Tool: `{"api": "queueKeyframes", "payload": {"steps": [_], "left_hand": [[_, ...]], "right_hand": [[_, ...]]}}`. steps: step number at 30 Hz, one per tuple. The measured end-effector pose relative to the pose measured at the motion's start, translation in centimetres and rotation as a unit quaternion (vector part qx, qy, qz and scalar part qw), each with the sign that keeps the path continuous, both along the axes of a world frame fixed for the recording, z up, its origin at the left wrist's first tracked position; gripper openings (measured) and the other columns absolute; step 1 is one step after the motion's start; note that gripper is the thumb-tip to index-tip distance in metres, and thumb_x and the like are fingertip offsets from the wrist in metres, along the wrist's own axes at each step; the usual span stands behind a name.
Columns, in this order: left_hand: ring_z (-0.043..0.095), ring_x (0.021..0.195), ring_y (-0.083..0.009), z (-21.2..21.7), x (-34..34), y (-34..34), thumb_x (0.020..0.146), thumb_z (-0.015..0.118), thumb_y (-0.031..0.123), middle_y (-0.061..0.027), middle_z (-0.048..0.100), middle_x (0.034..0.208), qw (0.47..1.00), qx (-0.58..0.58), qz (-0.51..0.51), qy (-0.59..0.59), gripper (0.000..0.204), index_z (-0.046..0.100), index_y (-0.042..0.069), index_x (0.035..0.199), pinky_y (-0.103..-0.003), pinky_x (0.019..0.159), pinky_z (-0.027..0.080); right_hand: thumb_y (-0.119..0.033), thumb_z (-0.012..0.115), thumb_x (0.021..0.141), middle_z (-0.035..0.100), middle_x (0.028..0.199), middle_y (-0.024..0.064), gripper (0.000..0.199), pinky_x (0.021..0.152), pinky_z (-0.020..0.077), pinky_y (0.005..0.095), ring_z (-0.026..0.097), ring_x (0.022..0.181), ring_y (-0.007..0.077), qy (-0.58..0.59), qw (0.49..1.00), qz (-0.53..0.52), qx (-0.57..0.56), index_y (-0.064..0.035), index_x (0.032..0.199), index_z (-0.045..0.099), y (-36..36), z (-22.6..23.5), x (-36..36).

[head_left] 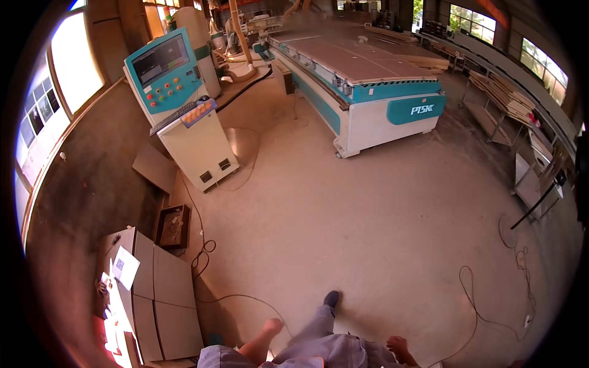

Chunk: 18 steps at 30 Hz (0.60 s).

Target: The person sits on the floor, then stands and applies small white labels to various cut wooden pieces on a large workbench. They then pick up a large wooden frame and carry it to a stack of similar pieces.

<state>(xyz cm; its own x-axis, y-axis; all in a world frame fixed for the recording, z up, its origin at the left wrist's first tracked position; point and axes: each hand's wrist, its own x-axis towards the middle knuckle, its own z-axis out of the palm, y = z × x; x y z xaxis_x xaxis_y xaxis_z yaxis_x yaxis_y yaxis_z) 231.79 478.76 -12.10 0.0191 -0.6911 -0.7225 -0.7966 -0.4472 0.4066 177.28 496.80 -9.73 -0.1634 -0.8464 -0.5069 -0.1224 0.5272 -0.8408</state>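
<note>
My left hand hangs low in front of my left hip, over the bare floor. It is small and smeared, so its fingers cannot be made out. At my right side, my right hand hangs with its fingers curled in, and nothing shows in it. Neither hand touches anything. One dark shoe is stepping forward below me. Ahead to the left stands a control console with a screen, coloured buttons and a keyboard. Beyond it, a long white and teal CNC router carries brown board on its bed.
A grey drawer cabinet with papers on top stands at the near left, a wooden box of scraps behind it. Loose cables trail over the floor on both sides. Stacked boards lie on a rack along the right wall.
</note>
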Motion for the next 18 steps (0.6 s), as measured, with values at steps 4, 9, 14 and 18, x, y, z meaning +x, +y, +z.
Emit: {"api": "queueKeyframes", "payload": {"steps": [4, 9, 14, 18], "left_hand": [[0.064, 0.084, -0.025, -3.3, -9.7, -14.4, 0.082, 0.056, 0.026, -0.0078, 0.065, 0.087, 0.903, -0.063, -0.403, -0.13, 0.018, 0.061, 0.009, 0.084, -0.04, 0.067, 0.052], [0.063, 0.087, -0.0262, -4.5, -21.5, -31.6, 0.079, 0.057, 0.023, -0.0085, 0.065, 0.087, 0.805, -0.243, -0.539, -0.055, 0.013, 0.061, 0.011, 0.084, -0.039, 0.07, 0.052], [0.056, 0.1, -0.0337, 10.8, -40.7, -47.1, 0.09, 0.042, 0.038, -0.0198, 0.059, 0.105, 0.944, -0.08, -0.318, 0.043, 0.04, 0.062, 0.003, 0.097, -0.047, 0.086, 0.044], [0.057, 0.098, -0.0318, 13.0, -52.2, -55.4, 0.09, 0.042, 0.037, -0.0179, 0.06, 0.102, 0.931, -0.097, -0.345, 0.064, 0.038, 0.062, 0.006, 0.096, -0.046, 0.084, 0.045]], "right_hand": [[-0.023, 0.052, 0.085, 0.056, 0.068, 0.0068, 0.018, 0.054, 0.0449, 0.0338, 0.054, 0.055, 0.0213, 0.022, 0.99, -0.137, 0.001, -0.0056, 0.083, 0.056, -3.3, 3.0, -2.4], [-0.015, 0.054, 0.087, 0.064, 0.083, 0.0106, 0.024, 0.056, 0.0495, 0.0322, 0.06, 0.065, 0.0209, -0.159, 0.904, -0.396, 0.035, 0.0001, 0.106, 0.058, -6.0, 4.3, -5.9], [-0.024, 0.058, 0.086, 0.063, 0.083, 0.0099, 0.028, 0.051, 0.0476, 0.0311, 0.06, 0.067, 0.0218, -0.245, 0.786, -0.56, 0.09, -0.0023, 0.102, 0.06, -11.2, 4.1, -9.5], [-0.029, 0.059, 0.085, 0.062, 0.082, 0.0089, 0.029, 0.051, 0.0472, 0.0323, 0.059, 0.066, 0.0212, -0.254, 0.764, -0.573, 0.154, -0.0034, 0.099, 0.061, -18.8, 2.7, -16.1]]}}
